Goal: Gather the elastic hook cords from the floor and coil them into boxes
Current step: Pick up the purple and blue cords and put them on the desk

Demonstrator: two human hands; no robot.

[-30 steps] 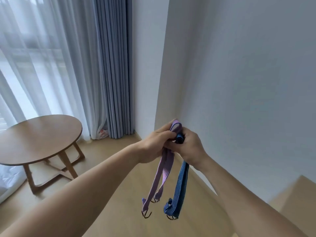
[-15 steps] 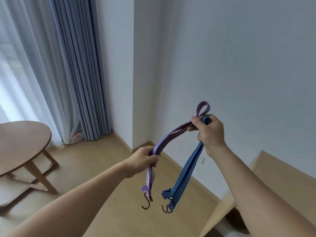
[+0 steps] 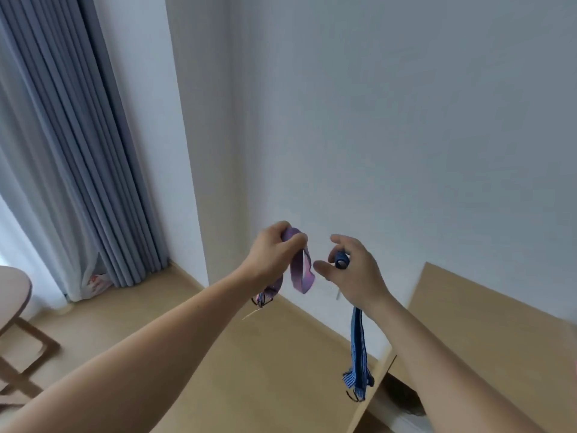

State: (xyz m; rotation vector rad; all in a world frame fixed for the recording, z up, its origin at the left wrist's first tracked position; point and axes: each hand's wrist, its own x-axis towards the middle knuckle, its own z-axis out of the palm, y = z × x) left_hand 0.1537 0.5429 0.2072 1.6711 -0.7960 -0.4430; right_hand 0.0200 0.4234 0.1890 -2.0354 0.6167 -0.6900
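Parted from the right hand's [image 3: 352, 273] bundle, the flat purple cord [image 3: 301, 273] sits gripped in the left hand [image 3: 274, 254] — the right pinches the striped blue cord [image 3: 357, 345].

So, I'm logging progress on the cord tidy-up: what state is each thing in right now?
Purple cord: folded into a loop, gripped in the left hand, hooks dangling below it.
Blue cord: folded double, hangs from the right hand, hooks at the bottom.
Cardboard box: open, flap up; neither cord inside yet.
Curtain: gathered in folds, reaching the floor.
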